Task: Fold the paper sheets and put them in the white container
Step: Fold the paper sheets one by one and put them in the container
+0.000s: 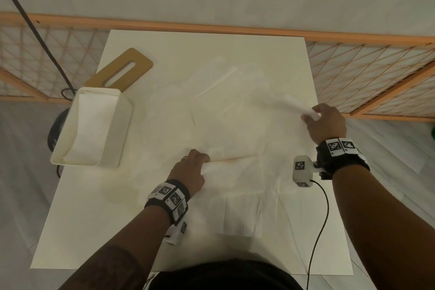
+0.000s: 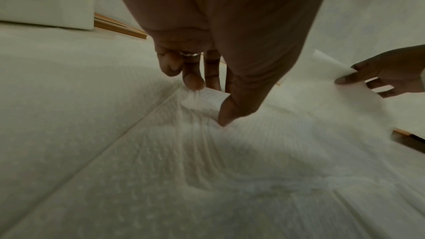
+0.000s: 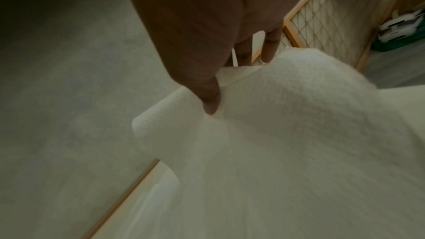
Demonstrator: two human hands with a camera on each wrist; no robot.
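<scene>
A white, embossed paper sheet [image 1: 235, 139] lies spread over the middle of the white table [image 1: 94, 231], hard to tell from it. My left hand [image 1: 200, 162] pinches its near left corner [image 2: 207, 97] between thumb and fingertips. My right hand [image 1: 315, 115] pinches the far right corner [image 3: 174, 115] and holds it lifted off the table, so the sheet rises in a fold there. The white container [image 1: 94, 125] stands at the left edge of the table, with folded white paper inside it.
A brown board with a slot [image 1: 122, 70] lies behind the container. More white sheets [image 1: 235, 214] lie flat under and near the held one. An orange wooden lattice rail [image 1: 364, 73] runs behind and right of the table. A black cable [image 1: 320, 219] trails from my right wrist.
</scene>
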